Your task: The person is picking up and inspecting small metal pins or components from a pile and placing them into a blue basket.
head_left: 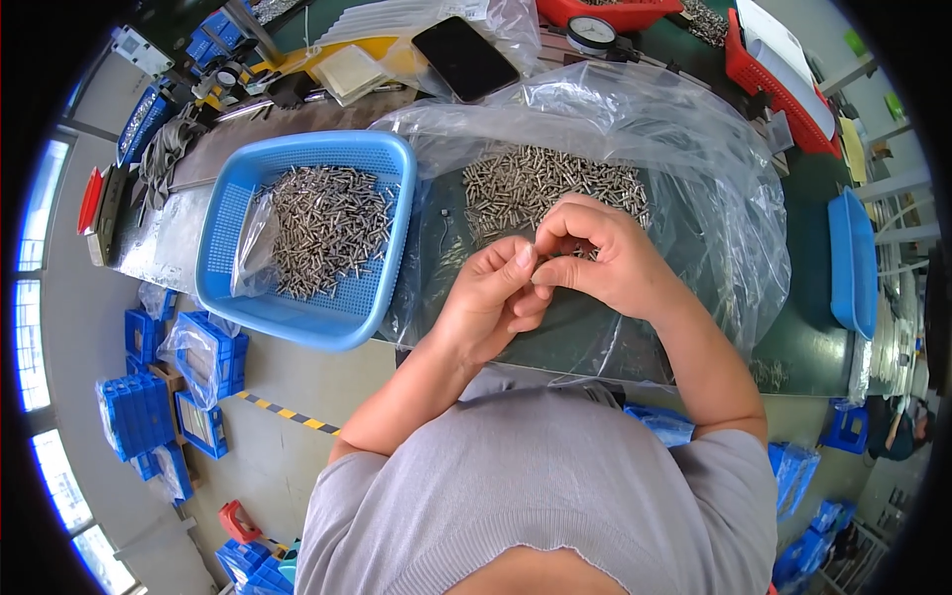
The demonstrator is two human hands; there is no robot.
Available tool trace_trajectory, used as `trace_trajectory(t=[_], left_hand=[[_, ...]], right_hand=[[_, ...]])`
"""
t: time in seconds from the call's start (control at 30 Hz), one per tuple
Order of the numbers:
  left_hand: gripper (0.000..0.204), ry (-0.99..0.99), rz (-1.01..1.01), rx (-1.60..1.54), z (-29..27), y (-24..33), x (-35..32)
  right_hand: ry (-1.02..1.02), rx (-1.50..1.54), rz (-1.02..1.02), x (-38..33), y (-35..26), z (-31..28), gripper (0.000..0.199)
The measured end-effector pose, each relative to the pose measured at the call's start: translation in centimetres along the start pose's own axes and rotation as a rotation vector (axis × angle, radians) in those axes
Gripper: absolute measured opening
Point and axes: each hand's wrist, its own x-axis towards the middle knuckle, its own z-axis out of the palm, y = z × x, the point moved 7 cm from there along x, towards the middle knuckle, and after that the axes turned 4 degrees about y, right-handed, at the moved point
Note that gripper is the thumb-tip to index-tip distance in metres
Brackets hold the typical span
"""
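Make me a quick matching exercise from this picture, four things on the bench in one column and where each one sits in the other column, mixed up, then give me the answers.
Things:
1. blue basket
2. phone
3. red tray
4. clear bag

Places:
A. far right of the bench, holding white papers
B. under both hands, with loose metal pins on it
C. left of the hands, holding a heap of metal pins
D. far edge of the bench, screen dark

Pairs: 1-C, 2-D, 3-A, 4-B
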Motion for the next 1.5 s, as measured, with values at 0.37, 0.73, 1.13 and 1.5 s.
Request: trace_trajectory(t=[0.37, 0.73, 1.13, 1.5], left_hand=[[0.019, -0.004, 0.160, -0.052, -0.1, 0.5, 0.4], [0.024, 0.010, 0.174, -0.162, -0.6, 0.7, 0.4], [0.019, -0.028, 0.184, -0.167, -0.3, 0.7, 0.1], [0.019, 0.007, 0.145, -0.122, -0.5, 0.4, 0.1]], right_hand=[[0.042, -0.058, -0.102, -0.2, 0.1, -1.3, 0.013], [0.006, -0.653, -0.153, -0.5, 0.9, -1.5, 0.012], [0.118, -0.427, 0.007, -0.1, 0.3, -1.7, 0.009], [0.103, 0.183, 0.051, -0.3, 1.0, -0.3, 0.004]])
